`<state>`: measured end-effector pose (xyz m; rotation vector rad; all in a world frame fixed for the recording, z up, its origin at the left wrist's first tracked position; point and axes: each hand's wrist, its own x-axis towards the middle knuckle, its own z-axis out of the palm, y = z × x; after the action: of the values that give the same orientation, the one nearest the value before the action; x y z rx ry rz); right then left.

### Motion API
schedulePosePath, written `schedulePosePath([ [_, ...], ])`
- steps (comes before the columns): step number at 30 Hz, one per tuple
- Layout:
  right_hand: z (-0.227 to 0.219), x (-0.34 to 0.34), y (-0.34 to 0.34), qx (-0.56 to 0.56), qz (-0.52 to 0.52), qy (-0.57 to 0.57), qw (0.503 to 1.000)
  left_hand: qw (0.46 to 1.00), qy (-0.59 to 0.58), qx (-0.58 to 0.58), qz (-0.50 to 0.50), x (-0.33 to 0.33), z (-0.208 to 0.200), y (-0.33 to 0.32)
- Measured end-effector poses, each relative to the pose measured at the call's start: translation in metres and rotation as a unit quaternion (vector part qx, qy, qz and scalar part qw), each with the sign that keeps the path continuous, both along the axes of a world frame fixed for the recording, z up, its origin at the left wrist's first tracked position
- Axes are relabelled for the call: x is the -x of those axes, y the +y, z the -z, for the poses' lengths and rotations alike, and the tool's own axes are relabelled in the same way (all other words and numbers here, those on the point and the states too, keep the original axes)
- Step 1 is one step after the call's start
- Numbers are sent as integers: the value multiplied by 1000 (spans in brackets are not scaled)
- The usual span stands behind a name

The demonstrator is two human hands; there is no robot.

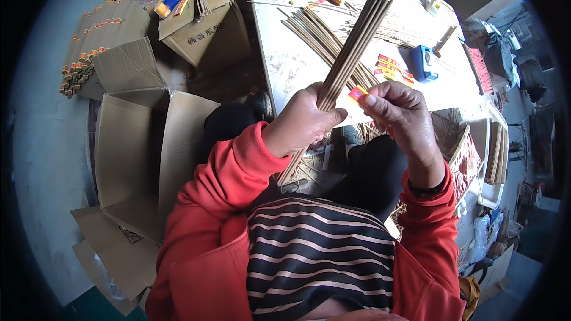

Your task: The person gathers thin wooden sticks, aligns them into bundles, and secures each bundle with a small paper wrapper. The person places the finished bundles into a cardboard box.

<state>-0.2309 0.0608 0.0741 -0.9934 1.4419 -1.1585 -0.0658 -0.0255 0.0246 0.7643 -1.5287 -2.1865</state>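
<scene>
A bundle of brown incense sticks (357, 47) slants upward in my left hand (303, 117), whose fingers wrap round its lower part. The lower ends of the sticks come out below that hand, over my lap. Between thumb and fingers my right hand (401, 110) pinches a small red and yellow paper label (357, 93), close beside the bundle. Whether the label touches the sticks I cannot tell. On the white table (285, 62) behind my hands lie several red and yellow labels (392, 68) and loose incense sticks (315, 35).
A blue tape dispenser (423, 63) stands on the table's right side. To my left is an open cardboard box (131, 148), with another carton (208, 32) behind it. Banded incense bundles (98, 41) are stacked at the far left. A white bin (491, 166) holds sticks on the right.
</scene>
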Motion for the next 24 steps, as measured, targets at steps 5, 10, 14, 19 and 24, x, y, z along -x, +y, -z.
schedulePosePath([
  [5, 5, -48, 17, 47, 30, -45, 997, 1000, 0, 9, 28, -13, -11, 18],
  [10, 11, -67, 28, 93, 72, -15, 993, 997, 19, 66, 19, -24, -20, 36],
  [14, 7, -74, 39, 84, 73, 10, 994, 992, 55, 111, 0, -27, -3, 45],
  [19, 5, -79, 47, 67, 73, 80, 992, 991, 22, 128, 12, -33, -1, 52],
  [24, 18, -76, 53, 72, 84, 64, 992, 992, 36, 110, 49, -36, -5, 59],
])
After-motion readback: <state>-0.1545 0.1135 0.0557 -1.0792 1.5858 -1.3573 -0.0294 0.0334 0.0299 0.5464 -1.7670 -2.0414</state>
